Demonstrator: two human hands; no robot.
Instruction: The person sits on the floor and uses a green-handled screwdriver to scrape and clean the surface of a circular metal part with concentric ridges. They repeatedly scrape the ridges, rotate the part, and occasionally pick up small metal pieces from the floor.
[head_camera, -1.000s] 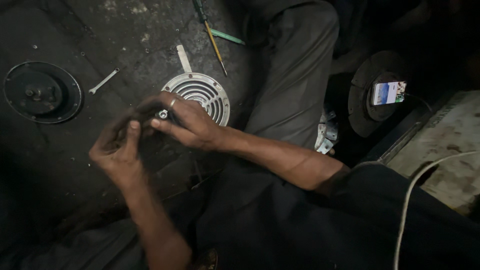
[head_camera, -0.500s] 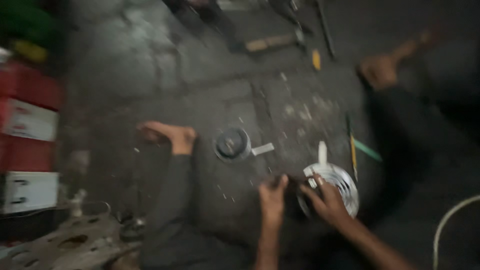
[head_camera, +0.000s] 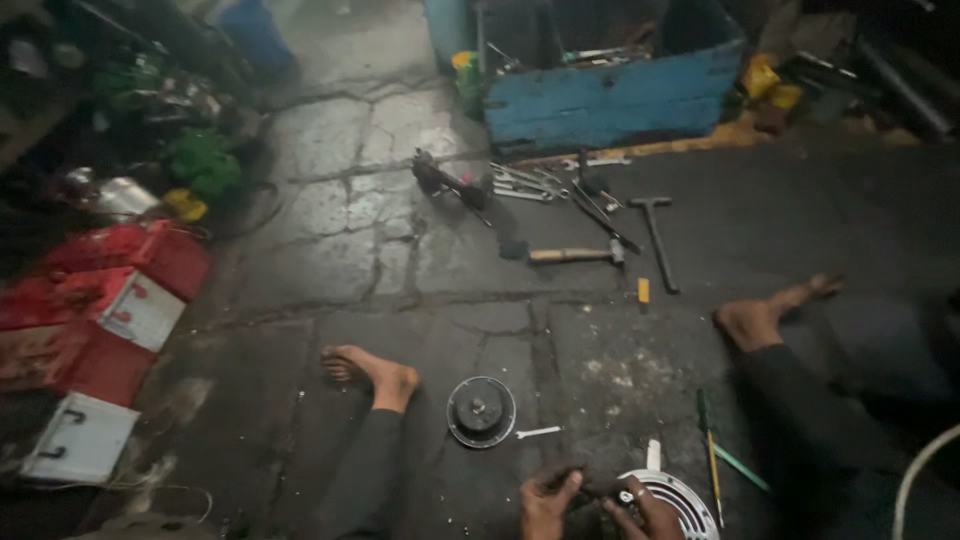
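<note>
Both hands sit right at the bottom edge of the view, close together. The left hand (head_camera: 548, 500) and right hand (head_camera: 645, 512) are pinching a small dark part (head_camera: 592, 488) between their fingertips, left thumb and fingers curled onto one end and right fingers closed on the other. It's too dark and small to say what the part actually is.

Using the white round grille (head_camera: 685, 498) as the landmark: the small dark part is held just to its left, slightly above the floor, and the right hand overlaps the grille's left rim. A white stub (head_camera: 653, 454) sticks up from the grille's top edge. Just right of the grille lie a green-handled screwdriver (head_camera: 707, 440) and a teal stick (head_camera: 742, 468). Up and left of the grille sits a round black disc (head_camera: 481, 411) with a little white spanner (head_camera: 538, 432) beside it. Further left of the grille is the person's bare left foot (head_camera: 375, 372), and up to the right the other bare foot (head_camera: 765, 312).

Well above the grille there's a wooden-handled hammer (head_camera: 572, 254), a black T-handle tool (head_camera: 657, 238), a scatter of wrenches (head_camera: 525, 182) and a blue wooden crate (head_camera: 615, 95). Far left of it, red boxes (head_camera: 110, 300).
</note>
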